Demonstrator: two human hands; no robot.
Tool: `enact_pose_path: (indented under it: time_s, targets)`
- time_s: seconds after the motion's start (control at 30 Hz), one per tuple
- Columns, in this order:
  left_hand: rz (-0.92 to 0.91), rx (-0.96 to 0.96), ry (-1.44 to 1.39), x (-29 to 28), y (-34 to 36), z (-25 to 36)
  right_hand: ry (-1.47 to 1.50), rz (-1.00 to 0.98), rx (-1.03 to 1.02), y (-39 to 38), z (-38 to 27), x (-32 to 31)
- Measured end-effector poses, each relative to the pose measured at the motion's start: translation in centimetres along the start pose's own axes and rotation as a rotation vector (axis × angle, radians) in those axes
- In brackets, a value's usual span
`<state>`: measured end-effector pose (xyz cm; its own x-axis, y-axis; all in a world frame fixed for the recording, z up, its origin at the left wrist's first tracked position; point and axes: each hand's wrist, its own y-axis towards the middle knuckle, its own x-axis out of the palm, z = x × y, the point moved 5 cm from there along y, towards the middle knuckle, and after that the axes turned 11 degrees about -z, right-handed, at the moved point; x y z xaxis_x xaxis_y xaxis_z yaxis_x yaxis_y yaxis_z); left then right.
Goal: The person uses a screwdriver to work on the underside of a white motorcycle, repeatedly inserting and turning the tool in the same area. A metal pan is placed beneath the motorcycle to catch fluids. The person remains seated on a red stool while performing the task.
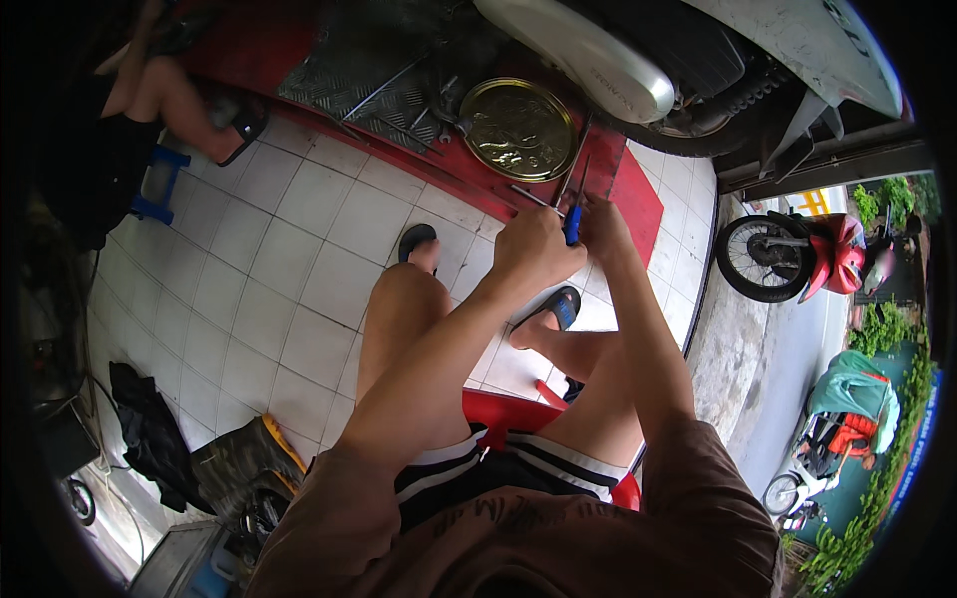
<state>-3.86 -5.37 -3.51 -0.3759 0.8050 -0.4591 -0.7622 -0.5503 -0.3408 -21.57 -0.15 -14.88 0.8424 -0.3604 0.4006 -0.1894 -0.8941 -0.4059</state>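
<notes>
Both hands are close together over the front edge of a red platform. My left hand (538, 249) is closed in a fist, with a thin metal rod (524, 193) sticking out past its knuckles; the gripped part is hidden. My right hand (605, 227) is closed beside it, its fingers at a screwdriver (572, 225) with a blue handle and a slim shaft pointing away from me. Another long dark rod runs from near the left fist toward the platform. Just beyond the hands lies a round gold-coloured tray (520, 130) with a raised pattern.
A motorcycle (618, 75) stands on the red platform (646, 204). Several metal tools lie on its tread plate (359, 95). At left, another person sits near a blue stool (159, 184). A red motorbike (837, 256) is outside at right. White tiles (289, 269) cover the floor.
</notes>
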Motion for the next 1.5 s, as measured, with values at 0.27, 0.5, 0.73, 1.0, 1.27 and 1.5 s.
enact_pose_path:
  time_s: [0.27, 0.5, 0.73, 1.0, 1.27, 1.5]
  targets:
    - [-0.237, 0.146, 0.206, 3.0, -0.4, 0.6, 0.198, 0.053, -0.091, -9.1, 2.7, 2.4]
    - [-0.489, 0.054, 0.306, 4.9, -0.6, -0.4, 0.285, 0.142, -0.02, -8.2, 2.1, 3.4]
    - [-0.368, 0.009, 0.342, 7.5, 0.1, -2.9, 0.155, 0.1, -0.069, -8.0, 1.9, 3.1]
    - [-0.537, -0.054, 0.391, 9.8, 1.4, -4.1, 0.071, 0.109, -0.139, -7.6, 1.5, 1.7]
    - [-0.488, 0.023, 0.496, 8.2, 0.6, -2.4, -0.089, 0.032, -0.247, -7.0, 1.0, 2.8]
    - [-0.444, 0.069, 0.503, 8.7, 1.1, -3.0, -0.209, 0.017, -0.285, -6.7, 0.8, 2.5]
